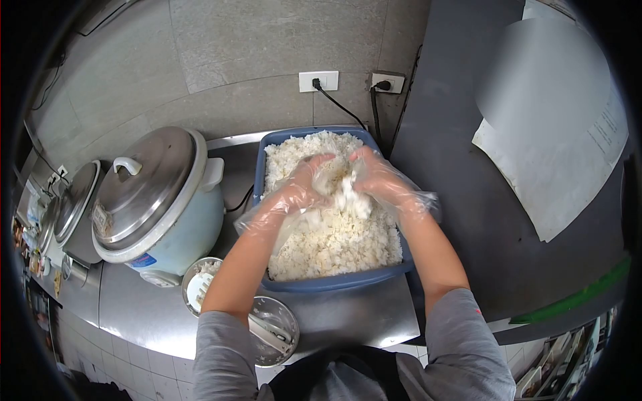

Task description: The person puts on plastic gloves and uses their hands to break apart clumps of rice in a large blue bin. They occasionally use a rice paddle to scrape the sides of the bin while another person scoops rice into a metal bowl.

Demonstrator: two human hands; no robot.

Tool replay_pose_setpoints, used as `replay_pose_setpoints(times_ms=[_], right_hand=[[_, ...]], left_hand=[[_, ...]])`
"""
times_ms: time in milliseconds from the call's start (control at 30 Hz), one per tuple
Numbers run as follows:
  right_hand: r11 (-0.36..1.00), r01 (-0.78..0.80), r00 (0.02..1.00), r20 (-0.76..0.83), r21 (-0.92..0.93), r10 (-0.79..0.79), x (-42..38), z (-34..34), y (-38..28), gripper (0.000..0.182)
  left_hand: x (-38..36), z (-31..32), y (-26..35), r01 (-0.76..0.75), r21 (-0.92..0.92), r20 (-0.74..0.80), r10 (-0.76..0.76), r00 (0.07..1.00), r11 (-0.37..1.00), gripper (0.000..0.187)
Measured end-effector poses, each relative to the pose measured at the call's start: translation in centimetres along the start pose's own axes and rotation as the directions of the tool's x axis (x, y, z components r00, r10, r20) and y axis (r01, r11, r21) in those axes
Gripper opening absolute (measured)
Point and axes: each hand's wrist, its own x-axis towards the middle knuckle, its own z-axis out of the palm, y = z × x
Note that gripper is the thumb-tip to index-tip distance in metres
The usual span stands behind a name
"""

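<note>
A blue rectangular tub (314, 286) full of cooked white rice (334, 247) sits on the steel counter. Both hands wear clear plastic gloves and are over the rice in the tub's upper middle. My left hand (304, 184) is on the left with its fingers curled inward around rice. Facing it from the right, my right hand (378, 177) has curled fingers at the same clump. White rice, partly blurred, shows between the palms and below them.
To the left stands a large rice cooker (174, 200) with a metal lid, with more cookers beyond. Two metal bowls (292, 321) with utensils are near the front edge. Wall outlets (319, 81) with cords are behind. Paper (542, 147) lies on the dark surface at right.
</note>
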Motion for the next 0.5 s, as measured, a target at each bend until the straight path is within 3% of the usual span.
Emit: replay_pose_setpoints(times_ms=[33,67,167,267,367,400,433,467,500], right_hand=[[0.999,-0.031,0.995,0.099,0.044,0.027,-1.3,-0.6,-0.5,0.056],[0.992,-0.088,0.988,0.136,0.094,0.075,-2.0,-0.7,0.4,0.074],[0.971,-0.025,0.984,0.165,-0.239,0.066,-4.1,0.3,5.4,0.095],[0.893,-0.103,0.947,0.232,-0.439,0.223,-6.7,2.2,9.7,0.112],[0.951,-0.112,0.928,0.312,-0.288,0.203,-7.6,2.9,9.7,0.113],[0.961,-0.165,0.932,0.283,-0.222,0.226,-8.2,3.5,9.4,0.112],[0.964,-0.217,0.934,0.254,-0.155,0.251,-8.8,4.2,8.7,0.112],[0.961,-0.263,0.934,0.228,-0.088,0.277,-9.2,4.8,7.8,0.112],[0.955,-0.296,0.930,0.230,0.012,0.286,-9.3,5.0,6.5,0.110]], left_hand=[[-0.8,-0.6,0.9,0.038,0.147,0.050,-0.046,0.998,0.988,0.102],[-1.5,-1.4,1.3,0.090,0.090,0.166,-0.104,0.981,0.992,0.103],[-3.9,-2.0,0.5,0.131,0.291,0.219,-0.199,0.955,0.948,0.104],[-6.7,-2.6,-0.3,0.203,0.416,0.219,-0.314,0.924,0.887,0.114],[-8.7,0.4,-5.7,0.220,0.332,0.152,-0.282,0.947,0.917,0.126],[-8.7,1.3,-6.7,0.260,0.255,0.104,-0.294,0.950,0.931,0.138],[-8.6,1.5,-5.7,0.359,-0.066,0.141,-0.348,0.927,0.931,0.138],[-8.3,1.8,-4.5,0.430,-0.379,0.191,-0.386,0.903,0.819,0.139],[-8.0,2.6,-4.0,0.421,-0.486,0.184,-0.381,0.906,0.766,0.140]])
